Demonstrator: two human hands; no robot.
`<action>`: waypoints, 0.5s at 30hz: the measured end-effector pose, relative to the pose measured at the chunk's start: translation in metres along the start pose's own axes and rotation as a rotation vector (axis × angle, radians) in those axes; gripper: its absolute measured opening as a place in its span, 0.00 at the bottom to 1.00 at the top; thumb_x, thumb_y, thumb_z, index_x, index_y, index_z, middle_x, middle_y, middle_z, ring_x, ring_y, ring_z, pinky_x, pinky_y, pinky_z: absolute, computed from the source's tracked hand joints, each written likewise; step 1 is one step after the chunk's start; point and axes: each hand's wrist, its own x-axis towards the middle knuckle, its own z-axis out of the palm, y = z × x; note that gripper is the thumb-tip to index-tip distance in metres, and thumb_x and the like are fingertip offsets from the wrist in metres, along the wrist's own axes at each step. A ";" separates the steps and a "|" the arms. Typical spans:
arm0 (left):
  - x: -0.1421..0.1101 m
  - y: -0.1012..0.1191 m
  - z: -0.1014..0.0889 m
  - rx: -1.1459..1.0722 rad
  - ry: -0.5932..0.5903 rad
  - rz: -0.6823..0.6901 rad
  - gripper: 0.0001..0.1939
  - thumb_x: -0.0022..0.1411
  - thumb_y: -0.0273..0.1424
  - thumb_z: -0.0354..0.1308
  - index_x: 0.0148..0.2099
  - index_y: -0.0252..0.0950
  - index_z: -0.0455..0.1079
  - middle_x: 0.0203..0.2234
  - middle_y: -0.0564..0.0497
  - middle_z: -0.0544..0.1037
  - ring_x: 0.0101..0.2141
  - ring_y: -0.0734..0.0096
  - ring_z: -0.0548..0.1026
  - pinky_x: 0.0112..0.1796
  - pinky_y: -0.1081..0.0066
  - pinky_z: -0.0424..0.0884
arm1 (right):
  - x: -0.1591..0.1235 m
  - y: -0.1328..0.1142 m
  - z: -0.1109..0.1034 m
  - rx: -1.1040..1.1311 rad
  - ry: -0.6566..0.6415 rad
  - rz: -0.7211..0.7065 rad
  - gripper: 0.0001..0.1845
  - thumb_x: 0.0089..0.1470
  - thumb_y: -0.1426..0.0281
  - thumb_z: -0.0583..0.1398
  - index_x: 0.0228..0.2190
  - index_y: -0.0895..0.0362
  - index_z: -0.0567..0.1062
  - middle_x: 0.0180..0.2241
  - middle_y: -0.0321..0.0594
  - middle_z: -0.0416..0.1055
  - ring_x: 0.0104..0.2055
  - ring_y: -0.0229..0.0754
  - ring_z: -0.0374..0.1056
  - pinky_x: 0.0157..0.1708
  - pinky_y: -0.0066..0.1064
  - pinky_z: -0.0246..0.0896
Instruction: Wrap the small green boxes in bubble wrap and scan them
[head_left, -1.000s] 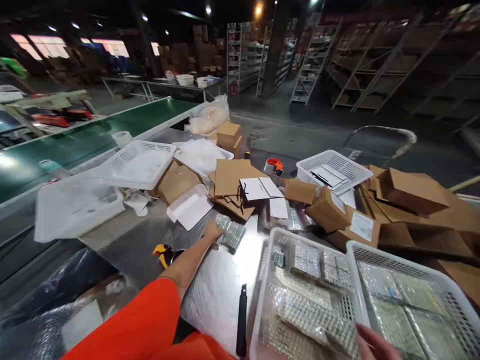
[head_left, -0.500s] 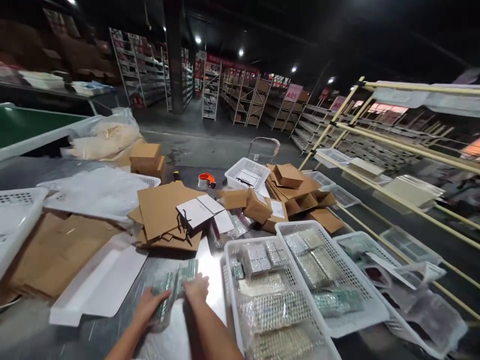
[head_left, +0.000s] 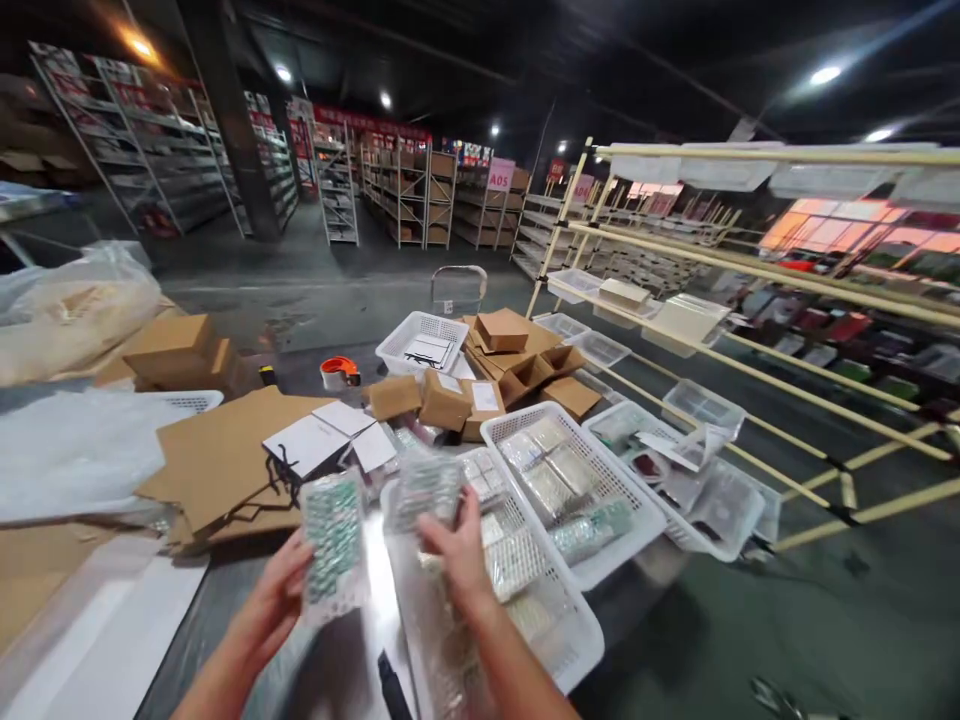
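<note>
My left hand [head_left: 274, 598] grips a clear packet of green pieces [head_left: 332, 540], held upright above the metal table [head_left: 225, 600]. My right hand [head_left: 457, 560] grips a second clear packet [head_left: 427, 490], somewhat blurred, just right of the first. Both packets are raised off the table and held apart. Directly under and behind my right hand stands a white basket [head_left: 577, 640] filled with several similar packets.
Two more white baskets [head_left: 645, 520] [head_left: 739, 530] with packets lie to the right. Flat brown cardboard [head_left: 217, 450], small cartons [head_left: 442, 400], an orange tape dispenser [head_left: 339, 372] and a white tray [head_left: 97, 640] cover the table. A yellow pipe rack [head_left: 750, 270] stands right. A black tool [head_left: 391, 690] lies near me.
Both hands have lifted the packets off the table and parted them, one in each hand. The view has swung further right.
</note>
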 end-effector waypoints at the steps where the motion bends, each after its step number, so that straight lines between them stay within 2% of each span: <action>1: -0.007 0.002 0.029 0.010 -0.059 0.009 0.32 0.29 0.42 0.72 0.43 0.47 0.75 0.37 0.54 0.83 0.47 0.46 0.78 0.41 0.58 0.76 | 0.002 -0.017 -0.036 0.054 0.033 0.007 0.40 0.40 0.55 0.65 0.53 0.49 0.57 0.47 0.40 0.73 0.46 0.49 0.72 0.38 0.37 0.70; 2: -0.012 0.000 0.058 0.034 -0.064 0.026 0.28 0.30 0.43 0.72 0.39 0.45 0.75 0.36 0.53 0.83 0.45 0.47 0.78 0.41 0.59 0.76 | 0.005 -0.030 -0.074 0.137 0.131 0.012 0.38 0.40 0.56 0.67 0.50 0.52 0.61 0.47 0.42 0.74 0.47 0.48 0.72 0.42 0.36 0.69; 3: -0.016 -0.005 0.087 0.075 -0.113 0.061 0.26 0.33 0.45 0.71 0.38 0.43 0.75 0.37 0.51 0.83 0.45 0.49 0.78 0.41 0.60 0.75 | 0.008 -0.039 -0.114 0.187 0.248 0.006 0.37 0.39 0.56 0.69 0.48 0.53 0.63 0.47 0.43 0.74 0.48 0.46 0.71 0.46 0.34 0.68; 4: -0.019 -0.013 0.116 0.123 -0.190 0.088 0.25 0.35 0.46 0.70 0.37 0.42 0.74 0.39 0.50 0.82 0.46 0.50 0.78 0.42 0.61 0.75 | 0.011 -0.044 -0.154 0.212 0.414 0.016 0.36 0.36 0.55 0.70 0.46 0.53 0.65 0.45 0.41 0.75 0.45 0.45 0.72 0.45 0.32 0.68; 6: -0.023 -0.034 0.174 0.235 -0.331 0.134 0.26 0.38 0.47 0.68 0.40 0.39 0.73 0.40 0.47 0.81 0.46 0.52 0.77 0.44 0.63 0.73 | 0.016 -0.043 -0.229 0.203 0.717 0.114 0.35 0.30 0.55 0.71 0.41 0.52 0.69 0.40 0.37 0.75 0.40 0.43 0.72 0.35 0.29 0.68; 8: -0.025 -0.059 0.233 0.397 -0.430 0.166 0.29 0.40 0.44 0.68 0.43 0.36 0.71 0.39 0.46 0.81 0.44 0.53 0.77 0.45 0.64 0.72 | 0.023 -0.034 -0.293 0.188 0.808 0.191 0.33 0.28 0.53 0.69 0.37 0.53 0.70 0.34 0.36 0.74 0.32 0.42 0.70 0.24 0.29 0.64; 9: -0.025 -0.071 0.262 0.507 -0.463 0.189 0.30 0.40 0.42 0.69 0.46 0.35 0.70 0.41 0.45 0.81 0.45 0.53 0.77 0.45 0.64 0.72 | 0.027 -0.028 -0.318 0.176 0.818 0.229 0.32 0.26 0.53 0.69 0.35 0.54 0.70 0.30 0.36 0.73 0.27 0.41 0.69 0.21 0.29 0.62; 11: -0.024 -0.096 0.318 0.767 -0.450 0.276 0.32 0.42 0.38 0.70 0.50 0.34 0.69 0.45 0.41 0.79 0.47 0.52 0.76 0.47 0.63 0.71 | 0.039 -0.017 -0.355 0.145 0.792 0.293 0.30 0.24 0.53 0.68 0.30 0.55 0.70 0.23 0.35 0.70 0.22 0.40 0.65 0.17 0.30 0.58; 13: -0.022 -0.120 0.370 0.950 -0.398 0.350 0.35 0.41 0.37 0.71 0.52 0.32 0.69 0.50 0.37 0.76 0.51 0.46 0.73 0.51 0.60 0.68 | 0.054 -0.006 -0.378 0.098 0.750 0.328 0.28 0.23 0.53 0.67 0.28 0.56 0.70 0.20 0.37 0.69 0.20 0.42 0.65 0.16 0.33 0.59; 15: -0.019 -0.142 0.411 1.070 -0.335 0.372 0.39 0.40 0.39 0.72 0.54 0.32 0.69 0.54 0.34 0.72 0.55 0.41 0.69 0.54 0.57 0.66 | 0.070 0.003 -0.391 0.030 0.702 0.310 0.26 0.25 0.51 0.66 0.26 0.55 0.69 0.19 0.38 0.69 0.20 0.46 0.66 0.16 0.35 0.60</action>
